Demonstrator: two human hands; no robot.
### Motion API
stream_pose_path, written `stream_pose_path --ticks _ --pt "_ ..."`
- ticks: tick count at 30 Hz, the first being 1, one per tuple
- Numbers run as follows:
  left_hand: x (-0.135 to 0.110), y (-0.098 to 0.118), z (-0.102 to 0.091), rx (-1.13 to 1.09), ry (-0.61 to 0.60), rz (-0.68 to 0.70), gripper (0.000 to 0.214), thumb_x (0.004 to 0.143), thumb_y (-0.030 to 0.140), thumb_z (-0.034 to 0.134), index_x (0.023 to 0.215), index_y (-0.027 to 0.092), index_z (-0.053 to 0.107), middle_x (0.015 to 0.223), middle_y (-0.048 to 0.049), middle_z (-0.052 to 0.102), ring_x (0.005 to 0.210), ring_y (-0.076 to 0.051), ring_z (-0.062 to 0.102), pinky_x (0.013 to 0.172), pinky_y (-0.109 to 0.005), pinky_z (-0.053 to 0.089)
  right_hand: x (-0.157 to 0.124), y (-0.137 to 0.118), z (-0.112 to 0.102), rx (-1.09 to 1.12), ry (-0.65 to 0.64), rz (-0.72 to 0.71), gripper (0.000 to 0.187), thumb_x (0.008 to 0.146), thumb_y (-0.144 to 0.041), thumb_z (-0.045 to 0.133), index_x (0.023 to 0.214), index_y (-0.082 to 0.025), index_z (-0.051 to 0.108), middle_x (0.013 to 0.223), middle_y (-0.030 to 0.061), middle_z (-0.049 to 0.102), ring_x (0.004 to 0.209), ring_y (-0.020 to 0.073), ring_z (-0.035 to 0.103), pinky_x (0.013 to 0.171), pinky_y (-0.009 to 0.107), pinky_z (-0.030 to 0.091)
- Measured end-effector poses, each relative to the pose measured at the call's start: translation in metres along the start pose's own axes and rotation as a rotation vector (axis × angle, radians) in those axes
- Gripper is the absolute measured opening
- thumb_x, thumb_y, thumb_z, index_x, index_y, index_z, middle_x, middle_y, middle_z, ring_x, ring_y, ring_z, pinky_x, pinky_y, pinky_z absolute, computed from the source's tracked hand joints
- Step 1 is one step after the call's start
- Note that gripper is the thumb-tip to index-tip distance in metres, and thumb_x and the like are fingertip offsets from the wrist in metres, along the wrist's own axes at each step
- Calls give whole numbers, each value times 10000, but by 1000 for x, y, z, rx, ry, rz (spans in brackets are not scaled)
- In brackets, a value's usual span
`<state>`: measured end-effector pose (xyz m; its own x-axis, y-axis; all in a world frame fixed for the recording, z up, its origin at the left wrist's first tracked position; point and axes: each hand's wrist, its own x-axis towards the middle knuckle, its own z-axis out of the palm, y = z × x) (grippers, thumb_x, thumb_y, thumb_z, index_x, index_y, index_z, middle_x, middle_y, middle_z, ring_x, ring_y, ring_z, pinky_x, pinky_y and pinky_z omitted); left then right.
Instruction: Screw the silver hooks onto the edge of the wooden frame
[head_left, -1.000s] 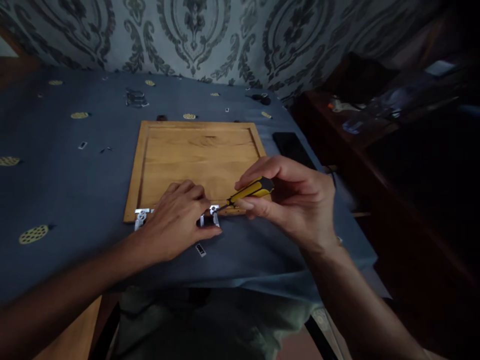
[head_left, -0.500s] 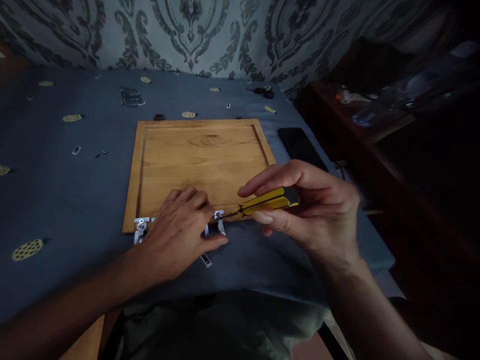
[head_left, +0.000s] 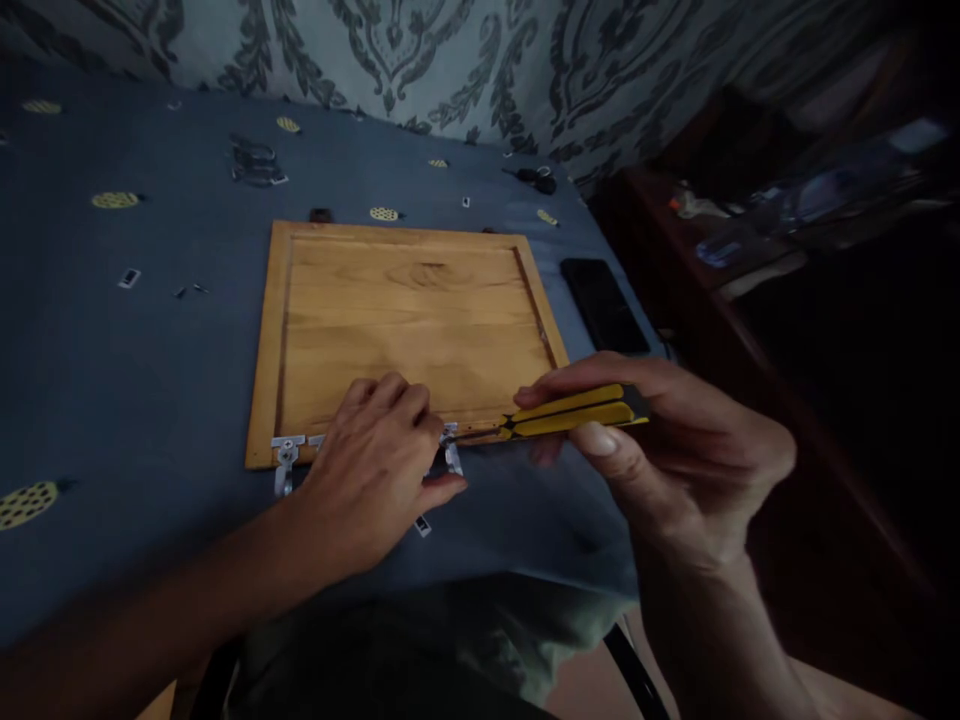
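Observation:
A framed wooden panel [head_left: 420, 320] lies flat on the cloth, with metal hinges along its near edge. My left hand [head_left: 379, 455] rests over that edge, its fingers curled down at the right-hand hinge [head_left: 453, 455] and its thumb just below. Part of this hinge is hidden by the fingers. Left of the hand, another hinge [head_left: 287, 458] shows. My right hand [head_left: 675, 450] grips a yellow-and-black screwdriver [head_left: 577, 410] between thumb and fingers. Its shaft points left, with the tip at the right-hand hinge; whether it sits in a screw I cannot tell.
A black phone [head_left: 604, 305] lies right of the panel. Two small screws [head_left: 190, 290] are on the blue patterned cloth [head_left: 172, 400] to the left. Farther back lie a dark-handled tool [head_left: 536, 180] and a clear bundle [head_left: 256, 162]. A plastic bottle [head_left: 825, 195] lies at right.
My right hand and the screwdriver have shifted right, and the screwdriver now lies flatter with more shaft showing. My left hand stays at the hinge. The whole view has turned slightly.

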<state>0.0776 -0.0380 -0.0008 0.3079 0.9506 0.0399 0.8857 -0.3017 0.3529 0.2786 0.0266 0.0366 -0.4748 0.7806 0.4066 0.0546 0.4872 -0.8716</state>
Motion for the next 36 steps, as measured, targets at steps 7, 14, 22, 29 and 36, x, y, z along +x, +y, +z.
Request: stream_pose_path --ticks 7,14,22,29,36 --pt "-1 0 1 24 24 6 335 838 464 867 918 154 770 952 -78 690 1013 -302 610 901 -446 472 -8 -7 8 -8 262 -15 134 918 -317 792 1034 -256 814 896 19 797 528 130 674 458 292 570" --pt "-1 0 2 24 36 0 314 849 438 860 953 156 768 965 -79 705 1023 -307 615 913 -455 468 -9 1 7 -76 172 -28 137 945 -316 761 1069 -280 805 925 17 804 563 125 695 501 271 584" --pt "-1 0 2 38 45 7 317 860 451 845 945 157 762 974 -78 706 1018 -302 613 909 -457 469 -13 6 10 -102 179 -23 154 960 -344 748 1089 -264 776 945 44 801 555 150 676 504 303 590" --pt "0 1 1 36 32 1 312 862 459 841 927 166 756 958 -75 704 1015 -302 618 899 -447 468 -12 10 9 -91 134 -38 158 964 -295 744 1117 -264 771 968 35 802 586 144 696 521 288 592" --pt "-1 0 2 31 17 -4 302 872 453 828 981 180 762 990 -75 702 1031 -309 608 907 -455 455 -4 8 11 -74 61 -96 148 925 -294 795 1071 -275 779 945 26 793 675 175 719 590 320 604"
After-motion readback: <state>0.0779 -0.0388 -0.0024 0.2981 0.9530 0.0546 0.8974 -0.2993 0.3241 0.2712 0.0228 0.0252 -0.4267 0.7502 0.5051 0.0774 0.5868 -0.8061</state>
